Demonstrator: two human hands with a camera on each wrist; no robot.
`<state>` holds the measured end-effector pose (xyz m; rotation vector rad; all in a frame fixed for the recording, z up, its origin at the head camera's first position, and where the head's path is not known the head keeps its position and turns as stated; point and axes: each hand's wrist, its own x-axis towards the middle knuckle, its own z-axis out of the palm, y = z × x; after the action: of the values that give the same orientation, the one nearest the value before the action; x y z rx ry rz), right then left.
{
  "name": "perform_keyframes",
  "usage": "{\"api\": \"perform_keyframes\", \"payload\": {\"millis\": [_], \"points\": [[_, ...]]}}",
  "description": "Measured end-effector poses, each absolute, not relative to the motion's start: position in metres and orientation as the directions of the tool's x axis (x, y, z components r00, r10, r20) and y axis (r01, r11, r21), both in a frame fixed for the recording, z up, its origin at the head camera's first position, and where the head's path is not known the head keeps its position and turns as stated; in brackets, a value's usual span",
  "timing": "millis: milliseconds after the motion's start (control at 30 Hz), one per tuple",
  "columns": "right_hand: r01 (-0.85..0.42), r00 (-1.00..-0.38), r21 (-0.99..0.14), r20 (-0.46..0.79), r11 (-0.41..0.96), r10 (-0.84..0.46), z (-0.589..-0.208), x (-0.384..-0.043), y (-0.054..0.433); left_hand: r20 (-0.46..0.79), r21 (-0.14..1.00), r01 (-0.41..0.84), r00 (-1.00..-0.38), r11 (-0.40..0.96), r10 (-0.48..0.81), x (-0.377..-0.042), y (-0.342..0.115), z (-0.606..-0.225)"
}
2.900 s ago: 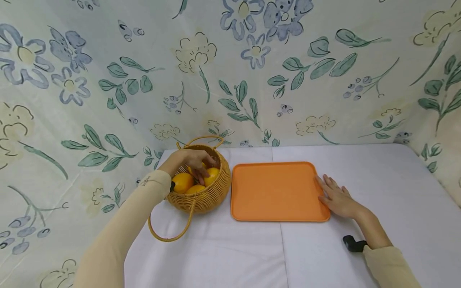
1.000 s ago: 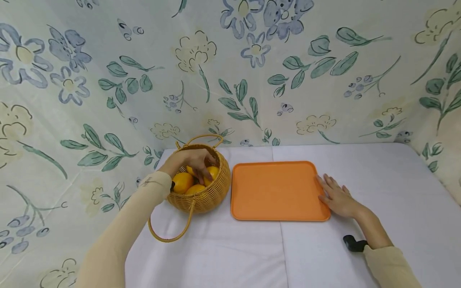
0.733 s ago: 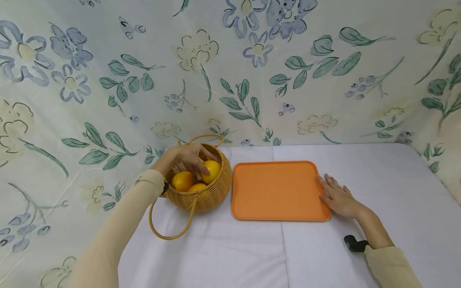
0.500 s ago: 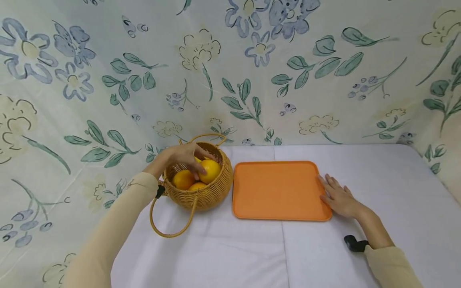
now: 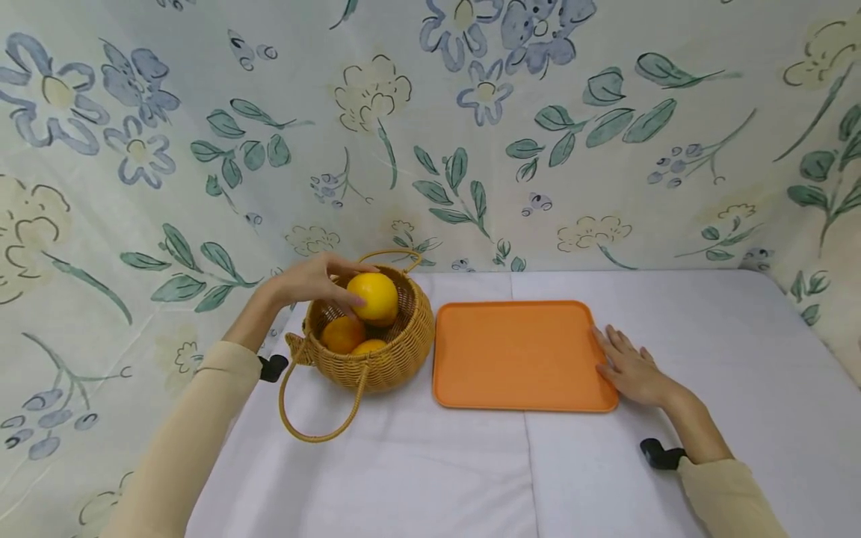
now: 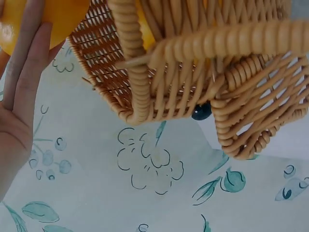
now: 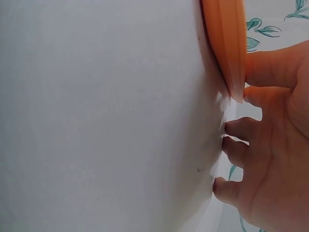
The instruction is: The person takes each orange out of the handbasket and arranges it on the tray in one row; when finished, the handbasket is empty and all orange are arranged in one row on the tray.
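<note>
Left hand (image 5: 318, 282) pinching a yellow fruit (image 5: 375, 299), thumb pressing its near side, fingers (image 6: 34, 63) lying along it and curving round. Fruit hanging over the opening of the wicker basket (image 5: 397, 370); whether it is touching the fruit beneath, cannot tell. Two more pieces sitting inside: an orange fruit (image 5: 342, 335) toward the left wall and a partly hidden fruit (image 5: 369, 347) by the near rim. Basket standing upright on the white tabletop (image 5: 430, 478), its front handle (image 5: 316, 439) flopping outward and resting there, its back handle (image 5: 390, 252) rising behind the far rim. Left wrist view showing a woven flap (image 6: 260, 106) jutting from the basket, a shiny black bead (image 6: 202, 111) sitting beside its base. Orange tray (image 5: 525, 355) lying flat to the basket's right, just beside it; contact between the two not showing clearly. Right hand (image 5: 632, 371) resting at the tray's right edge, palm down, its fingers moderately spread, straight and gripping nothing; right wrist view showing the thumb side touching the orange rim, the other fingertips (image 7: 235, 129) pressing on the white surface. Both arms wearing cream sleeves (image 5: 225, 373), a black wrist device (image 5: 272, 368) projecting from each. Floral cloth (image 5: 255, 198) hanging behind and along the left side.
</note>
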<state>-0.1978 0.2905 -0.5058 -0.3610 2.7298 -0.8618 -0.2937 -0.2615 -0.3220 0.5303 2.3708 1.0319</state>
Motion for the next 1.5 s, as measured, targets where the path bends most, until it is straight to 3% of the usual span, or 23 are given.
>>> {"api": "perform_keyframes", "payload": {"millis": [367,633,800,1167,1500], "points": [[-0.162,-0.936,-0.595,-0.159,0.787,-0.313,-0.51,-0.197,0.294,-0.098,0.811,0.192,-0.886,0.552,0.453,-0.274,-0.261,-0.318],[-0.178,-0.937,-0.607,-0.137,0.774,-0.323,-0.507,-0.195,0.293,0.032,0.854,0.244,-0.906,0.459,0.421,-0.255,-0.225,-0.31],[-0.172,-0.938,-0.602,-0.141,0.779,-0.316,-0.507,-0.195,0.293,0.051,0.905,0.23,-0.894,0.358,0.446,-0.249,-0.195,-0.307],[-0.161,-0.945,-0.618,-0.127,0.769,-0.3,-0.512,-0.196,0.294,0.094,0.921,0.277,-0.841,0.275,0.532,-0.257,-0.149,-0.328],[-0.152,-0.941,-0.595,-0.156,0.789,-0.299,-0.509,-0.198,0.294,0.126,0.899,0.309,-0.86,0.309,0.495,-0.248,-0.123,-0.337]]}}
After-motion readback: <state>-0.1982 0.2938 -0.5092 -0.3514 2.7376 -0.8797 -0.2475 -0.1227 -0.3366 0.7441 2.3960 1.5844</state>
